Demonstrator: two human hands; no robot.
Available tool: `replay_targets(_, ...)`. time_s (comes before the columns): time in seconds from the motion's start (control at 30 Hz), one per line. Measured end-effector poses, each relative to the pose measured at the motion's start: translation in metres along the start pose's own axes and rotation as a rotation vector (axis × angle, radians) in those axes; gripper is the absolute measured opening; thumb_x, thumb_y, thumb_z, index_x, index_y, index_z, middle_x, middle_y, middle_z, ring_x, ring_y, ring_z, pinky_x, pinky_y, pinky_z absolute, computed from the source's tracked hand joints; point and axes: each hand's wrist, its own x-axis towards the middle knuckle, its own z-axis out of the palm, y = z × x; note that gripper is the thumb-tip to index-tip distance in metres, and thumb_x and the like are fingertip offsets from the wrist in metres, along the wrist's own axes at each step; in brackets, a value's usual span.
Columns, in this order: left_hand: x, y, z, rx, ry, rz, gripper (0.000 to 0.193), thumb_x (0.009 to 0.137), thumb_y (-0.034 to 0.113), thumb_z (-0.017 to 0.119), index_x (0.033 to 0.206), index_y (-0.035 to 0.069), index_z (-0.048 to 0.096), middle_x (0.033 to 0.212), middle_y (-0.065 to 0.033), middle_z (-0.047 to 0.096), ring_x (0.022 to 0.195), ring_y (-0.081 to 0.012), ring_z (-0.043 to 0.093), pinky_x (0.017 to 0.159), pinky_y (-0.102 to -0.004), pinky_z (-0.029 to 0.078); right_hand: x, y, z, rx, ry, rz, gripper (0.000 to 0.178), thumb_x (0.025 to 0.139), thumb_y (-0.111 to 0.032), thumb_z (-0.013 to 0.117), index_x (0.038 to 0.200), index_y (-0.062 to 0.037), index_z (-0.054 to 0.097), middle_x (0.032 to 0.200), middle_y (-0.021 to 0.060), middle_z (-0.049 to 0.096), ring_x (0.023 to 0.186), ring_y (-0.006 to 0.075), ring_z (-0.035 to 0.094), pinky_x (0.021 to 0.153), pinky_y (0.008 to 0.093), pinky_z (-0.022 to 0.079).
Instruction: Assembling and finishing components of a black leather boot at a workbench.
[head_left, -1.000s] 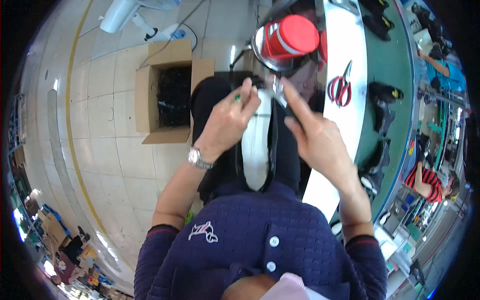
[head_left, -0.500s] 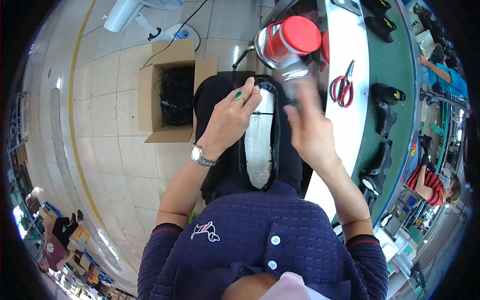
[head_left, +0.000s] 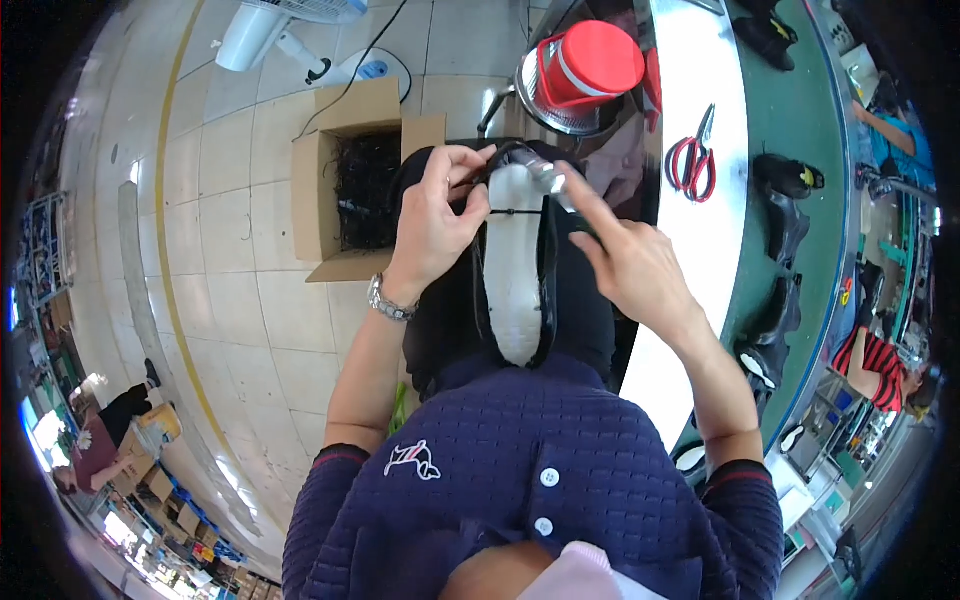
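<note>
A black shoe upper on a last (head_left: 515, 270) lies sole side up on my lap, its white bottom facing me and a thin black strap across it. My left hand (head_left: 437, 215), with a watch at the wrist, pinches the black upper's edge at the far end. In my right hand (head_left: 640, 265) is a shiny metal hand tool (head_left: 545, 176), its head at the same far end; my index finger stretches along it. The fingers hide most of the tool, so its exact kind is unclear.
An open cardboard box (head_left: 312, 200) of black scraps stands on the floor to the left, near a fan (head_left: 255, 35). A red lidded container (head_left: 600, 60) sits ahead on a round stool. Red-handled scissors (head_left: 692, 165) lie on the white bench; black shoes (head_left: 785, 225) line the green belt.
My right hand has brought the metal tool down and left onto the shoe's far end. My left hand has shifted slightly left, its thumb now apart from the fingers.
</note>
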Motion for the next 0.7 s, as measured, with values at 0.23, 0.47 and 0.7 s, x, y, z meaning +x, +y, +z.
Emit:
replay_targets(0.23,0.026,-0.005,0.009,-0.297,-0.142,-0.293,0.033,0.099,0.023,0.052,0.124,0.002,0.057,0.117,-0.006,0.062,0.109,-0.0105,0.056,0.097,-0.0266,0.042,-0.104,0.099,0.07,0.319,0.406,0.82,0.064,0.096,-0.016,0.055,0.151,-0.0165,0.023,0.102,0.0207,0.068,0.076,0.0254,0.069,0.069,0.0381,0.054)
replay_targets(0.47,0.031,-0.018,0.022,-0.177,-0.266,-0.178,0.033,0.1,0.027,0.052,0.121,0.004,0.061,0.11,-0.0003,0.062,0.1,-0.0067,0.053,0.091,-0.0228,0.041,-0.145,0.2,0.104,-0.196,0.475,0.9,0.054,0.094,-0.026,0.058,0.143,-0.0155,0.041,0.117,0.0257,0.056,0.102,0.0411,0.057,0.093,0.0443,0.044)
replay_targets(0.7,0.024,-0.001,0.015,-0.153,-0.228,-0.244,0.039,0.097,0.021,0.055,0.133,0.006,0.055,0.122,-0.0009,0.06,0.107,-0.0076,0.053,0.096,-0.0237,0.04,-0.006,0.252,0.048,-0.065,0.725,0.629,0.044,0.086,-0.03,0.067,0.118,0.0,0.062,0.109,0.0205,0.064,0.101,0.0317,0.062,0.087,0.039,0.048)
